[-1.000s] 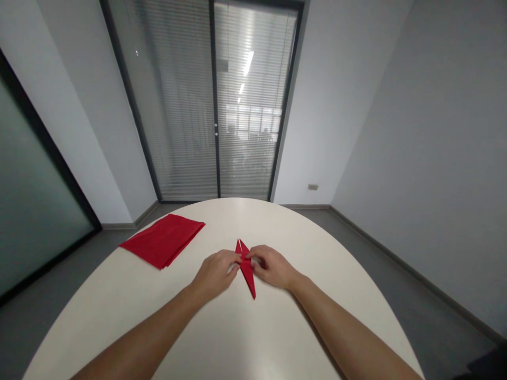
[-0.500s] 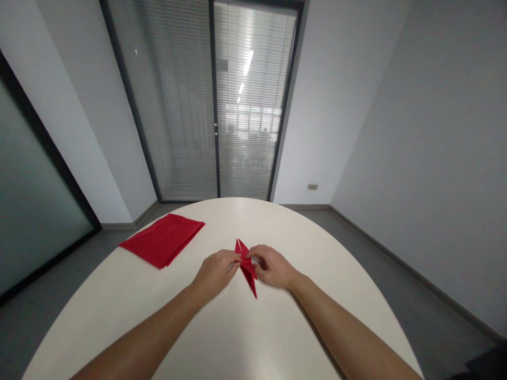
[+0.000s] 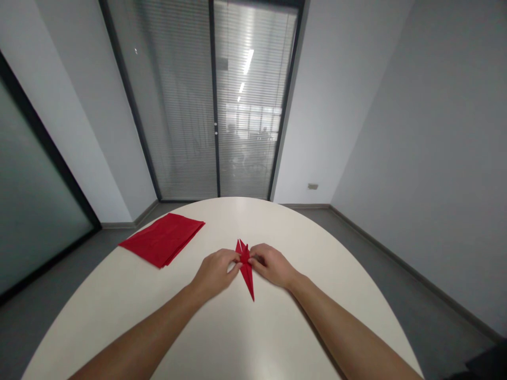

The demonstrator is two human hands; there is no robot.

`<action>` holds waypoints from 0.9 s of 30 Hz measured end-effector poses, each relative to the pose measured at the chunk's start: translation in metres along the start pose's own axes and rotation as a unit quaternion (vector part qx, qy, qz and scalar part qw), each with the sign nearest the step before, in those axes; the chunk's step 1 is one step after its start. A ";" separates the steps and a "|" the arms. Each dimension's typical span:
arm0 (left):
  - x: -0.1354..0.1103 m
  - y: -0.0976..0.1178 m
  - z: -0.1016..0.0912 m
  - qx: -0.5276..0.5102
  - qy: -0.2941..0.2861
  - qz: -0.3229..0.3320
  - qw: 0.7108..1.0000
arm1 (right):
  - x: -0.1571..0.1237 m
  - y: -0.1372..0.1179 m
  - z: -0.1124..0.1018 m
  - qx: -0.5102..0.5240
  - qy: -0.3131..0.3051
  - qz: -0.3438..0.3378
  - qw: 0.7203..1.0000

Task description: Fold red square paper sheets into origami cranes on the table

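Note:
A narrow folded red paper shape (image 3: 247,277) lies on the round white table (image 3: 237,338), its long point aimed toward me and two small tips at its far end. My left hand (image 3: 216,272) pinches its left side near the middle. My right hand (image 3: 271,265) pinches the right side, its fingers curled over the paper. Both hands meet at the upper part of the shape, and their fingertips hide the middle fold.
A stack of flat red paper sheets (image 3: 163,239) rests on the table's far left. Beyond the table stand a glass door with blinds (image 3: 216,105), grey walls and grey floor. The table's edge curves round at the far side and the right.
The right-hand flap that stood out half a second ago now lies closer to the body of the shape. My right fingers have moved slightly left toward my left hand. The stack has not moved.

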State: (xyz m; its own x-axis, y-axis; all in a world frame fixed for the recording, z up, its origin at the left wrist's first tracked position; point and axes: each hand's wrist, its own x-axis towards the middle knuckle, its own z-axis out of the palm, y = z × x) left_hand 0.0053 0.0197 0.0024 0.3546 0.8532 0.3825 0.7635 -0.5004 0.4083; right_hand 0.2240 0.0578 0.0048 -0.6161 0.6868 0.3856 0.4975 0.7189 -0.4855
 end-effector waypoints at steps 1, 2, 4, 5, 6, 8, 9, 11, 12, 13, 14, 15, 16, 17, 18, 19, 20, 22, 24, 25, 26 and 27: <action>0.000 0.000 0.000 -0.001 0.000 -0.003 1.000 | 0.000 0.000 0.000 -0.002 0.002 0.009 1.000; 0.000 0.000 0.000 -0.003 -0.001 -0.007 1.000 | 0.000 0.000 0.001 -0.005 0.005 0.021 1.000; 0.001 -0.001 0.001 -0.005 -0.002 -0.016 1.000 | -0.001 -0.001 0.002 -0.006 0.015 0.045 0.999; 0.001 -0.001 0.001 -0.006 -0.002 -0.020 1.000 | -0.001 -0.001 0.003 0.000 0.022 0.054 0.998; 0.001 -0.001 0.000 -0.007 -0.002 -0.023 1.000 | -0.001 -0.001 0.004 0.011 0.028 0.062 0.998; 0.001 0.000 0.000 -0.011 -0.001 -0.030 0.999 | -0.001 -0.001 0.006 0.035 0.036 0.071 0.996; 0.001 0.000 0.000 -0.015 -0.001 -0.032 0.999 | -0.002 -0.001 0.007 0.039 0.037 0.074 0.996; 0.001 0.000 0.000 -0.027 -0.001 -0.036 0.999 | -0.002 -0.001 0.007 0.022 0.034 0.073 0.996; 0.001 0.000 0.001 -0.035 -0.001 -0.036 0.999 | -0.002 -0.001 0.007 0.008 0.032 0.069 0.997; 0.001 0.000 0.001 -0.042 -0.001 -0.034 0.999 | -0.002 -0.001 0.007 -0.004 0.030 0.064 0.998; 0.001 -0.001 0.002 -0.044 0.000 -0.032 0.999 | -0.002 -0.001 0.007 -0.012 0.028 0.060 0.998; 0.001 -0.001 0.002 -0.042 0.000 -0.029 0.999 | -0.001 -0.001 0.006 -0.015 0.027 0.058 0.998; 0.001 -0.002 0.003 -0.035 -0.001 -0.026 0.999 | -0.001 -0.001 0.006 -0.015 0.025 0.058 0.998; 0.001 -0.002 0.003 -0.026 -0.002 -0.022 0.999 | -0.001 -0.002 0.006 -0.015 0.025 0.057 0.998; 0.001 -0.002 0.003 -0.016 -0.004 -0.017 1.000 | 0.000 -0.002 0.005 -0.015 0.024 0.054 0.998; 0.002 -0.002 0.003 -0.009 -0.006 -0.012 1.000 | 0.000 -0.003 0.005 -0.016 0.022 0.048 0.998; 0.002 -0.002 0.002 -0.004 -0.008 -0.007 1.000 | 0.000 -0.003 0.005 -0.017 0.019 0.040 0.999; 0.002 -0.002 0.001 0.001 -0.011 0.003 1.000 | 0.000 -0.004 0.004 -0.020 0.014 0.024 0.999; 0.002 -0.002 0.000 0.005 -0.015 0.008 1.000 | 0.000 -0.005 0.004 -0.021 0.014 0.016 1.000; 0.001 -0.002 0.000 0.006 -0.017 0.008 1.000 | 0.000 -0.005 0.004 -0.019 0.017 0.015 1.000; 0.001 -0.002 0.000 0.007 -0.018 0.008 1.000 | 0.000 -0.005 0.005 -0.018 0.020 0.014 1.000; 0.001 -0.002 0.000 0.007 -0.019 0.008 1.000 | 0.000 -0.005 0.005 -0.017 0.022 0.015 1.000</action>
State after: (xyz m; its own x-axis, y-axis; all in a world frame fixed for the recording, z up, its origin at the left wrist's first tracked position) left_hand 0.0042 0.0217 0.0017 0.3867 0.8500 0.3576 0.7648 -0.5123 0.3907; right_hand 0.2187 0.0538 0.0029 -0.5739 0.7112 0.4059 0.5360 0.7010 -0.4704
